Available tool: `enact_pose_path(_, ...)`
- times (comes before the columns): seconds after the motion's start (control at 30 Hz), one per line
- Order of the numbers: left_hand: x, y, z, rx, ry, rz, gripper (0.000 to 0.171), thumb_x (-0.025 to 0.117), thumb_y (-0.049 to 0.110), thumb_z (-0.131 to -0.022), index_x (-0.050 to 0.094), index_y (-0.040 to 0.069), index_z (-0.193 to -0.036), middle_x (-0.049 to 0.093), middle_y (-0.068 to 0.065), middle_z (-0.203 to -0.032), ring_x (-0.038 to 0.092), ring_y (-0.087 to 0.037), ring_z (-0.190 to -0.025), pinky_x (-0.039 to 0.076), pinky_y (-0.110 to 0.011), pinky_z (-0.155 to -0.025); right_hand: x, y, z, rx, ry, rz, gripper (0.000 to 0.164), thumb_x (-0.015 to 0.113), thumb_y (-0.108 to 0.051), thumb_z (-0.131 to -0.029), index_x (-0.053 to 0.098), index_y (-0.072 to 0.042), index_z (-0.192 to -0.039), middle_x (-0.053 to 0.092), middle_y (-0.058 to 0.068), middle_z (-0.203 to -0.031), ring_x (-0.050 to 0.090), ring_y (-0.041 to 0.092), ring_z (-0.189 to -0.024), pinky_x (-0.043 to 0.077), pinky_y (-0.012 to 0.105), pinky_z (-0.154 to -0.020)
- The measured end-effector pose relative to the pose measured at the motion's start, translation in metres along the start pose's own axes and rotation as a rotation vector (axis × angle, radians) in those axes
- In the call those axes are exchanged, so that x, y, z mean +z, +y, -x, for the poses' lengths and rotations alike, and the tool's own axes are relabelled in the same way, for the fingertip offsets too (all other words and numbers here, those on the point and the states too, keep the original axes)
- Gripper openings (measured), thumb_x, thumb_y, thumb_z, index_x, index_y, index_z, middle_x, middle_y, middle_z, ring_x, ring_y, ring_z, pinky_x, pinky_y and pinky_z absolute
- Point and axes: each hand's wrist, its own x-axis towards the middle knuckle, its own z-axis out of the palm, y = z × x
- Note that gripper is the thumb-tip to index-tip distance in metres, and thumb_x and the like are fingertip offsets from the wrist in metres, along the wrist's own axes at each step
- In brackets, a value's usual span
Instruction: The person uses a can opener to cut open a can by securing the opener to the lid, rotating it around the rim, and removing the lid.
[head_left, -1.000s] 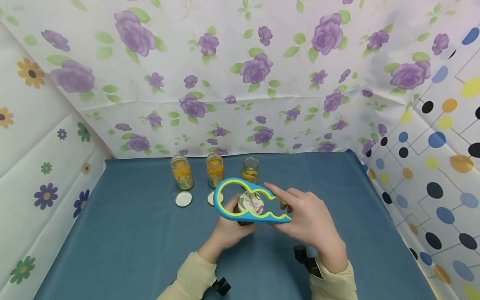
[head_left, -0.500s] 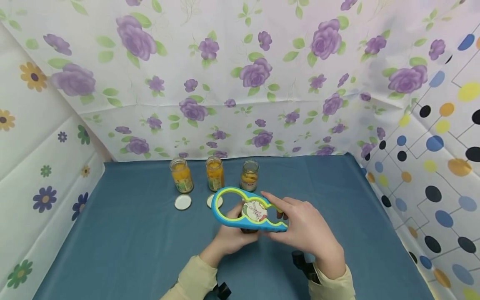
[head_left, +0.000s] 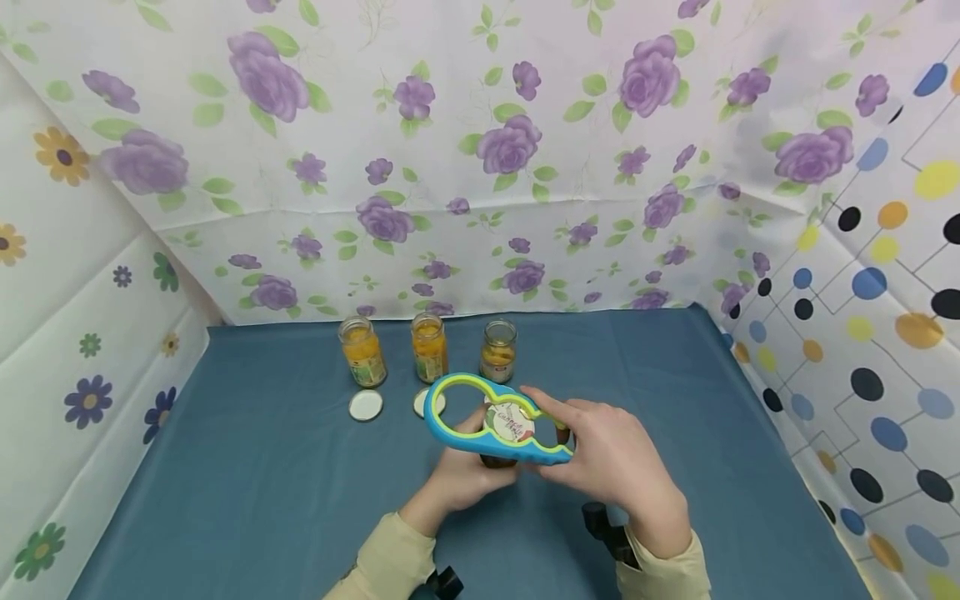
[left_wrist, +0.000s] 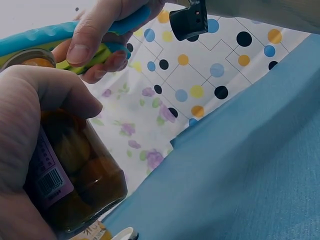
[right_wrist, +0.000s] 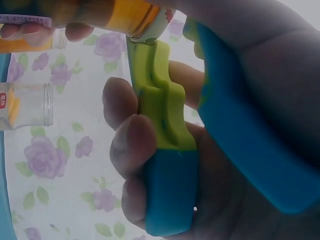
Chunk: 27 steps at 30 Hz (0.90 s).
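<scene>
My left hand (head_left: 461,479) grips a glass jar (left_wrist: 90,165) with dark rounded contents and a barcode label, holding it above the table. Its patterned white lid (head_left: 512,422) shows inside a blue and lime-green jar opener (head_left: 472,442). With fingers and thumb wrapped about the opener's two handles, my right hand (head_left: 618,454) holds it at the lid. In the right wrist view the green inner edge (right_wrist: 162,110) of one handle reaches right up to the lid's rim. The opener's wide rounded end points left.
Three lidless glass jars stand at the back of the blue-covered table: a left jar (head_left: 365,358) and a middle jar (head_left: 430,350) with orange contents, and a right jar (head_left: 498,354) partly filled. A white lid (head_left: 366,405) and another lid (head_left: 429,402) lie before them. Patterned cloths hang around.
Since one second ago the opener and held jar have come slightly lower and nearer, baring more of the back right jar. The lid sits closer to the handles. Over the last half second, almost no movement.
</scene>
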Motion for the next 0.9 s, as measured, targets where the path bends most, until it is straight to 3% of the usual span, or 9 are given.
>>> enact_pose_path(0.2,-0.0008,0.0004,-0.0005,-0.007,-0.02,-0.002,0.073,0.077,-0.014,-0.084,0.054,0.004,-0.151,0.065,-0.015,-0.136,0.062,-0.019,-0.108,0.053,-0.033,-0.095,-0.0013,0.0001,-0.0004,-0.013,-0.019,0.001,0.088,0.095,-0.045,-0.079,0.056,-0.034,-0.157,0.05,-0.019,-0.074,0.042,0.002,-0.057,0.039,0.027,-0.053)
enact_pose_path(0.5,-0.0017,0.0,-0.0019,-0.017,-0.074,0.017,0.074,0.075,-0.015,-0.084,0.052,0.004,-0.151,0.065,-0.015,-0.129,0.06,-0.02,-0.096,0.051,-0.033,-0.084,-0.0027,0.0018,0.001,-0.024,-0.035,0.003,0.089,0.095,-0.042,-0.079,0.055,-0.033,-0.158,0.049,-0.019,-0.075,0.042,0.001,-0.059,0.039,0.027,-0.055)
enact_pose_path(0.9,-0.0035,-0.0008,-0.0016,-0.018,-0.103,0.045,0.077,0.074,-0.014,-0.083,0.048,0.005,-0.154,0.063,-0.016,-0.133,0.058,-0.02,-0.098,0.05,-0.033,-0.084,-0.0038,0.003,0.0018,-0.051,-0.042,0.001,0.089,0.095,-0.043,-0.08,0.055,-0.031,-0.158,0.049,-0.019,-0.076,0.043,0.0,-0.061,0.04,0.026,-0.055)
